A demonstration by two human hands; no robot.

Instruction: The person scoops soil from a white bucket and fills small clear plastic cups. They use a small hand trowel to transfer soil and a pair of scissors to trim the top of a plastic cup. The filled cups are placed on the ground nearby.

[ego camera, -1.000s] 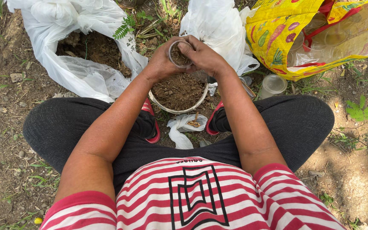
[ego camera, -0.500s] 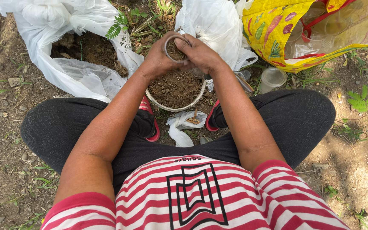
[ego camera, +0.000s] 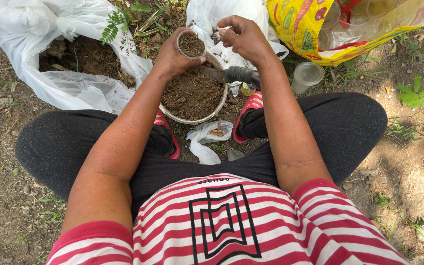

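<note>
Left hand [ego camera: 172, 56] grips a small clear plastic cup of soil [ego camera: 191, 45] above the round white soil-filled bowl [ego camera: 192, 98]. Right hand [ego camera: 244, 37] hovers beside, fingers loosely curled, empty. Keep the cup level over the bowl.

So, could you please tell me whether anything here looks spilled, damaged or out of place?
Nothing stands out. The left hand holds a small soil-filled cup upright over the bowl of soil; the right hand hovers beside it, empty.
</note>
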